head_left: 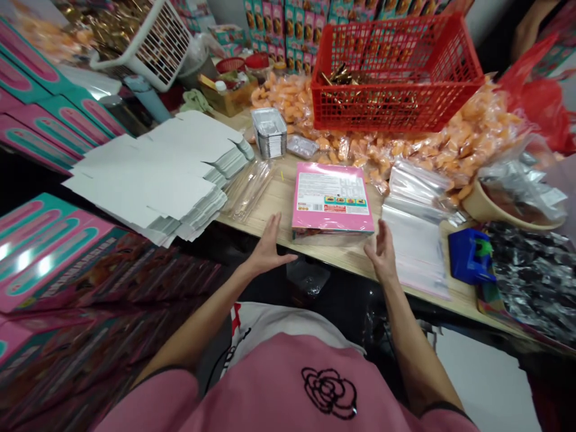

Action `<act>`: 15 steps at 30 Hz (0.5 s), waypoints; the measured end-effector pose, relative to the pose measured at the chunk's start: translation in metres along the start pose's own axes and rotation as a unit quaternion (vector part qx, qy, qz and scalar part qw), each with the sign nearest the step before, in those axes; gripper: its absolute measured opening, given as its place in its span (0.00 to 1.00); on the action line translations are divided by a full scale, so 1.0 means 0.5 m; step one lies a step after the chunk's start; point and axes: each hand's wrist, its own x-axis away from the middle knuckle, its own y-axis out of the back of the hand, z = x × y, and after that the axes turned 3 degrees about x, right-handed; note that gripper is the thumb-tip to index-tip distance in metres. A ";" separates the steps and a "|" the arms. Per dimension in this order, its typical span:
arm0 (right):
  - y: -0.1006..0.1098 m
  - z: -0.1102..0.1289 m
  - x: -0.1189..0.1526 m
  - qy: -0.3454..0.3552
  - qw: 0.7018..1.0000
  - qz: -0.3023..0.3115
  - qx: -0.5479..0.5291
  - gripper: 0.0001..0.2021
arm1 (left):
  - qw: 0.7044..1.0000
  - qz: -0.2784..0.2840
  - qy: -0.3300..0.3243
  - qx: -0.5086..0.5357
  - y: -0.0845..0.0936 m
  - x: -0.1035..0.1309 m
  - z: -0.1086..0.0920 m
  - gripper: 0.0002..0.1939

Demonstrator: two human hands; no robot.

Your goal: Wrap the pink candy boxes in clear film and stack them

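Observation:
A closed pink carton (pixel 332 198) with a white printed label panel lies on the wooden table (pixel 279 195) in front of me. Left of it, apart from its edge, my left hand (pixel 269 249) hovers with thumb and fingers spread, holding nothing. At the carton's near right corner is my right hand (pixel 382 252), its thumb and fingers apart and nothing between them. I cannot tell whether it touches the carton. Beside the right hand lie clear plastic bags (pixel 414 225). Thin clear wrapped sticks (pixel 247 189) rest beyond my left hand.
Flat white cardboard blanks (pixel 162 168) are piled at left, near stacked foil trays (pixel 270 132). A red basket (pixel 396 102) stands among orange packets (pixel 360 150). At right are a blue tape dispenser (pixel 470 255) and black packets (pixel 535 282). Printed boxes (pixel 54 252) are stacked lower left.

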 end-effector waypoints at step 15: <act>0.051 0.246 -0.147 -0.108 0.990 0.015 -0.088 0.42 | 0.854 -0.045 0.072 0.513 0.094 -0.157 -0.135 0.43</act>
